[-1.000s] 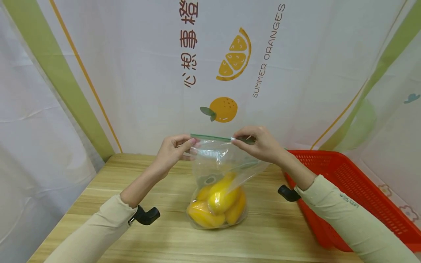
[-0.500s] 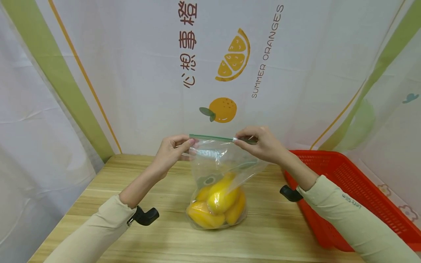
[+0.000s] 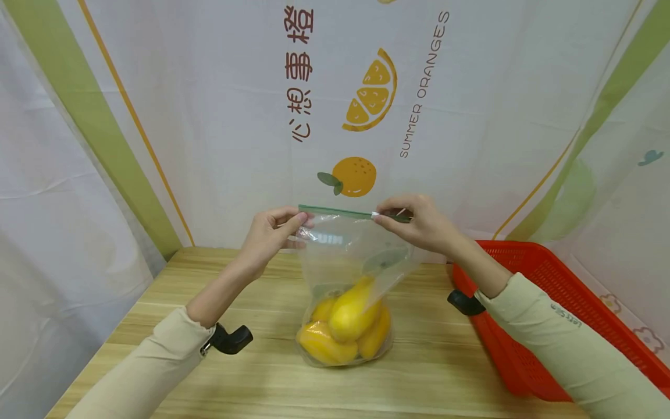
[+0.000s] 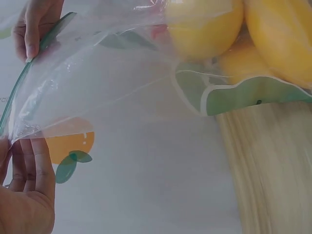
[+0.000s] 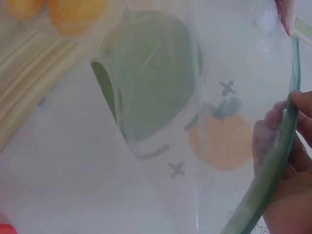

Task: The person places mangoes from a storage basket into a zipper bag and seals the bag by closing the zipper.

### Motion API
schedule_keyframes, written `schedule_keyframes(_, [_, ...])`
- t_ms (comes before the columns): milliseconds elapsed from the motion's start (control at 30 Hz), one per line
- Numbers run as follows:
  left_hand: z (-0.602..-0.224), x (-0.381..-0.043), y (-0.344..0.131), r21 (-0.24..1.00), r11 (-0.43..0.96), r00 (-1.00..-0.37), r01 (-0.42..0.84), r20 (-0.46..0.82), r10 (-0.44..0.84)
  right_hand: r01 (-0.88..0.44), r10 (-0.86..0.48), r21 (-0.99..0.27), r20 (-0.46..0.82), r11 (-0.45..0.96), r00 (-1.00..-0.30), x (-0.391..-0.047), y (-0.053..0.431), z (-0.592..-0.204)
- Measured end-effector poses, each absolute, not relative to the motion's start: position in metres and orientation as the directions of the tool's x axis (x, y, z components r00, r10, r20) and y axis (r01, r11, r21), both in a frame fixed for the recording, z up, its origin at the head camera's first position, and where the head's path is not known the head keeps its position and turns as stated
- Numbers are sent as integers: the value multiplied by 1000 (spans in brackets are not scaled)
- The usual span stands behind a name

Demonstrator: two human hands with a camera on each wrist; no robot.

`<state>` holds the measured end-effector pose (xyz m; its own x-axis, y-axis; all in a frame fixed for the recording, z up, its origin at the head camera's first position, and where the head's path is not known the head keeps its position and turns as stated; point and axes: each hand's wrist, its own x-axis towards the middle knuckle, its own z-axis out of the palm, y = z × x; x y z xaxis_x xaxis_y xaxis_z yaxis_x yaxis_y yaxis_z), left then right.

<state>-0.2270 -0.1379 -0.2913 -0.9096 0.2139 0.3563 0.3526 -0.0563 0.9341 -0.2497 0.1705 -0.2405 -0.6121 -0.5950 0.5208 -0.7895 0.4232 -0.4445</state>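
A clear zip bag (image 3: 327, 262) stands upright on the table with several yellow mangoes (image 3: 352, 317) at its bottom. Along its mouth runs a green zip strip (image 3: 335, 210) with a white slider (image 3: 374, 215). My left hand (image 3: 272, 235) pinches the bag's upper left corner between thumb and fingers, other fingers spread behind the film. My right hand (image 3: 424, 227) pinches the strip at the slider; the strip's right end is partly hidden by that hand. In the right wrist view the thumb presses on the green strip (image 5: 278, 170).
A red plastic basket (image 3: 570, 291) stands at the right, under my right forearm. The wooden table (image 3: 251, 372) backs onto a white curtain (image 3: 225, 145) printed with oranges. Black wrist mounts (image 3: 230, 340) stick out from both sleeves.
Both hands have risen slightly, lifting the bag's mouth and stretching its film straighter. The slider sits a little farther from the left hand. The mangoes have stayed in place.
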Motion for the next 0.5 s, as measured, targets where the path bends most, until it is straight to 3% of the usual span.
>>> schedule_keyframes(500, [-281, -225, -143, 911, -50, -884, 409, 409, 227, -823, -604, -394, 559, 409, -568, -248, 169, -228])
